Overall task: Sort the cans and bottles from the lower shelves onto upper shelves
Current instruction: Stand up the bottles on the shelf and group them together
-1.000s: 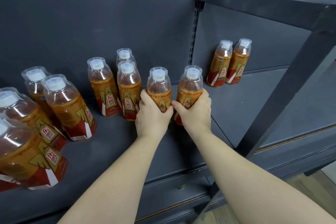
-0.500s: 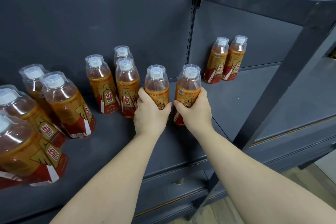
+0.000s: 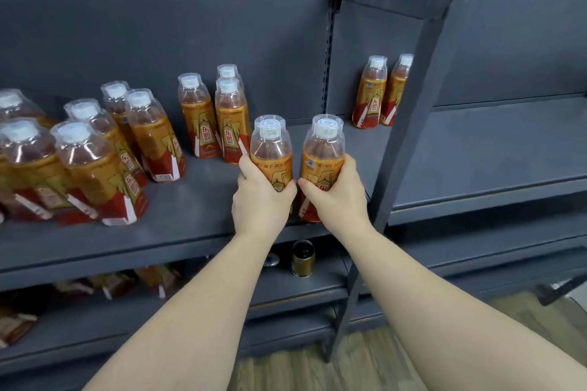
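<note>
- Hands: the left hand (image 3: pixel 262 200) is curled round the label of the left bottle (image 3: pixel 271 149). The right hand (image 3: pixel 338 197) is curled round the right bottle (image 3: pixel 324 152) just beside it.
- Both are upright orange drink bottles with white caps under clear covers.
- Both held bottles are at the centre of the frame, at the front edge of the grey shelf (image 3: pixel 190 216). Whether their bases touch it I cannot tell.
- Half a second ago they stood further back, just beside the trio of bottles (image 3: pixel 230 124). Now they are apart from that trio and nearer the front edge.
- The grip of each hand is as it was.
- At the left of the frame stands a cluster of bottles (image 3: pixel 95 162), and more of it shows than before.
- At the upper right, a pair of bottles (image 3: pixel 371 95) stands by the back wall. The dark post (image 3: pixel 409 136) now covers part of the right one.
- Below centre a lower shelf (image 3: pixel 286 292) has come into view, with a dark can (image 3: pixel 303 259) upright on it.
</note>
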